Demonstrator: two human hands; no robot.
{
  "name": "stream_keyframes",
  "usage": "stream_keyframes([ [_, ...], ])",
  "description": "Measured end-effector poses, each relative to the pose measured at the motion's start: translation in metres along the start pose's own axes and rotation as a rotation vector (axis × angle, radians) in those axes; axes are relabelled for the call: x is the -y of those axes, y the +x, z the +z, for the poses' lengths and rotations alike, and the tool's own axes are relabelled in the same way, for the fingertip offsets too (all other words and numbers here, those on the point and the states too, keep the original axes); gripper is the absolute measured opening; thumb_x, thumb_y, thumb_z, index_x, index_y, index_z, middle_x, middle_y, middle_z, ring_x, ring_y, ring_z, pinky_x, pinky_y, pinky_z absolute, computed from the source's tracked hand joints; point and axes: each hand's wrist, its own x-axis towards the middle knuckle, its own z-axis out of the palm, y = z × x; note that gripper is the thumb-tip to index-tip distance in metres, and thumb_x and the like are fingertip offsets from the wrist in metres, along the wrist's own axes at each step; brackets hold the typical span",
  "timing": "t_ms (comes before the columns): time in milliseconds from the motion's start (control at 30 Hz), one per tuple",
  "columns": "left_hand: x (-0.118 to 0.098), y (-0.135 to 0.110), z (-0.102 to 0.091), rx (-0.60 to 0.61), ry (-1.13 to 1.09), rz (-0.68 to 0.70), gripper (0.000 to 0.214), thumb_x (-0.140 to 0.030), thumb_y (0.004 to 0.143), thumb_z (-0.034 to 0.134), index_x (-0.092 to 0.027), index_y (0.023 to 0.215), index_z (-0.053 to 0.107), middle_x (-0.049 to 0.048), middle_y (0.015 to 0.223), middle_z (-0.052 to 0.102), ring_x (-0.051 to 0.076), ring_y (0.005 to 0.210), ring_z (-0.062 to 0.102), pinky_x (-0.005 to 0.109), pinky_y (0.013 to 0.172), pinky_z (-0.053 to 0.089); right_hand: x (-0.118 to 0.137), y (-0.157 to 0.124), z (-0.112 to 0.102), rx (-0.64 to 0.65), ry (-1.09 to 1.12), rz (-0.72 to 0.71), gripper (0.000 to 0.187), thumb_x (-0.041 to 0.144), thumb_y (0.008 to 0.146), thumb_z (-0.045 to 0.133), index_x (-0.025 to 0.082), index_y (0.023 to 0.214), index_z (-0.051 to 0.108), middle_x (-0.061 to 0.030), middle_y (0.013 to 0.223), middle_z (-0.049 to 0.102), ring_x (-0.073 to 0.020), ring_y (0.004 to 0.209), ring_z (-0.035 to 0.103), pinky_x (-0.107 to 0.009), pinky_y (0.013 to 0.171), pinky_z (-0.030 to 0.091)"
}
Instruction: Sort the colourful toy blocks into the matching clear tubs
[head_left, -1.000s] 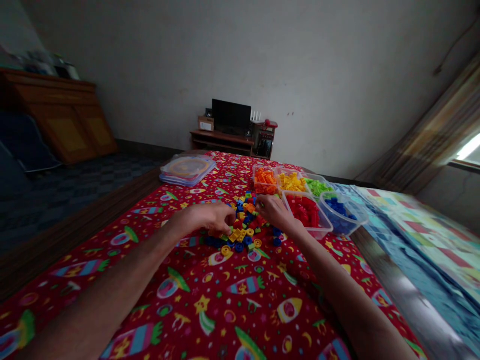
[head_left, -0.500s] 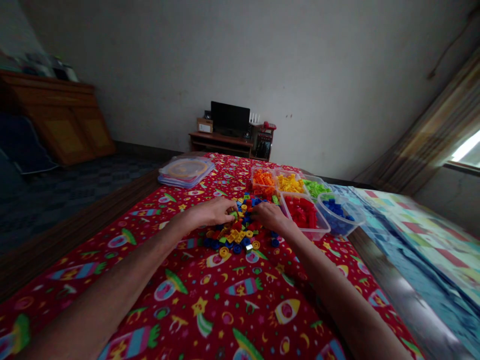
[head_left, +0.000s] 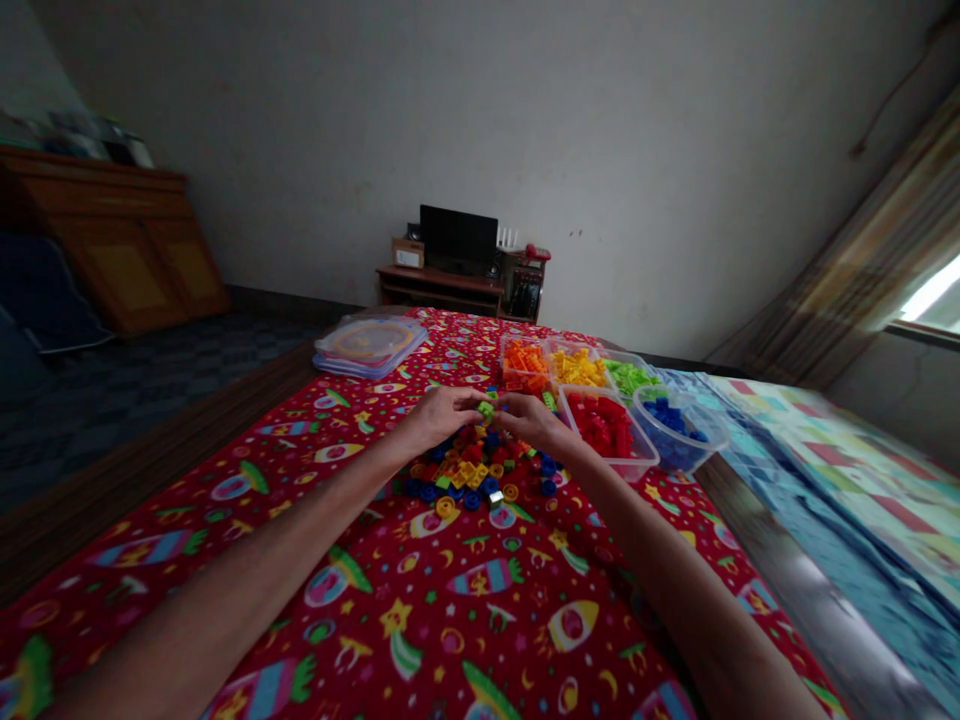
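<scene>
Above the middle of a mixed pile of toy building bricks [head_left: 469,472], my two hands meet at a light green brick [head_left: 486,409]. My left hand [head_left: 444,412] pinches it from the left between thumb and fingers. From the other side my right hand [head_left: 531,420] has its bent fingertips on the same brick. Red, yellow, blue and green pieces lie in the pile, among them round blue and yellow ones. A whitish piece [head_left: 496,499] rests at its near edge. My hands hide the far part of the pile.
Right of the pile stand clear tubs of orange bricks [head_left: 525,358], yellow bricks [head_left: 577,367], green bricks [head_left: 630,378], red bricks [head_left: 602,425] and blue bricks [head_left: 673,417]. Stacked lids [head_left: 371,345] lie at the back left on the red patterned cloth [head_left: 450,560]. A bed [head_left: 847,440] adjoins the right side.
Both hands have risen from the pile and come together. The green brick, earlier at my left fingers over the pile, is now up between the fingertips of both hands.
</scene>
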Motion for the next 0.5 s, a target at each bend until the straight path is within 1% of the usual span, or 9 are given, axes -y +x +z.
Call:
stream_keyframes([
  [67,0.001,-0.001,0.002,-0.040,-0.002,-0.006,0.040,-0.033,0.067,0.062,-0.018,0.103,0.071,0.0058,0.103,0.072,0.025,0.095,0.065,0.038,0.087,0.052,0.001,-0.001,0.002,0.029,0.113,0.008,0.025,0.028,0.080,0.050,0.014,0.095,0.064,0.0031,0.064,0.054,-0.0080,0.052,0.045,-0.019,0.050,0.035],
  [100,0.000,-0.001,0.002,-0.065,0.008,0.002,0.040,-0.033,0.068,0.062,-0.019,0.103,0.071,0.0060,0.108,0.070,0.025,0.099,0.064,0.038,0.089,0.051,0.001,-0.002,0.002,0.040,0.149,-0.001,0.026,0.031,0.080,0.051,0.015,0.095,0.065,0.0033,0.064,0.053,-0.0077,0.051,0.044,-0.020,0.050,0.035],
  [200,-0.006,-0.005,0.003,-0.112,0.088,0.052,0.036,-0.034,0.072,0.060,-0.018,0.102,0.072,0.0074,0.119,0.065,0.026,0.109,0.060,0.039,0.097,0.046,0.001,-0.003,0.002,0.057,0.206,-0.044,0.032,0.043,0.077,0.056,0.014,0.087,0.066,0.0036,0.063,0.050,-0.0075,0.053,0.041,-0.020,0.050,0.034],
  [300,-0.011,-0.007,0.005,-0.113,0.197,0.100,0.032,-0.032,0.077,0.057,-0.019,0.101,0.072,0.0076,0.123,0.063,0.025,0.114,0.057,0.041,0.102,0.042,-0.001,-0.003,0.003,0.040,0.234,-0.035,0.043,0.056,0.072,0.058,0.014,0.082,0.064,0.0043,0.061,0.046,-0.0077,0.054,0.039,-0.021,0.050,0.032],
  [400,-0.012,-0.007,0.008,-0.092,0.264,0.111,0.031,-0.030,0.077,0.057,-0.021,0.104,0.071,0.0066,0.123,0.062,0.025,0.115,0.056,0.041,0.103,0.041,-0.005,-0.002,0.004,0.026,0.200,0.002,0.046,0.060,0.072,0.055,0.014,0.077,0.061,0.0048,0.058,0.044,-0.0074,0.052,0.037,-0.021,0.049,0.030],
  [500,-0.010,-0.006,0.010,-0.084,0.286,0.109,0.040,-0.027,0.075,0.059,-0.020,0.114,0.066,0.0078,0.123,0.062,0.026,0.113,0.056,0.042,0.100,0.044,-0.007,-0.001,-0.001,0.014,0.064,-0.001,0.043,0.056,0.079,0.048,0.015,0.070,0.059,0.0043,0.055,0.045,-0.0077,0.049,0.037,-0.021,0.048,0.028],
])
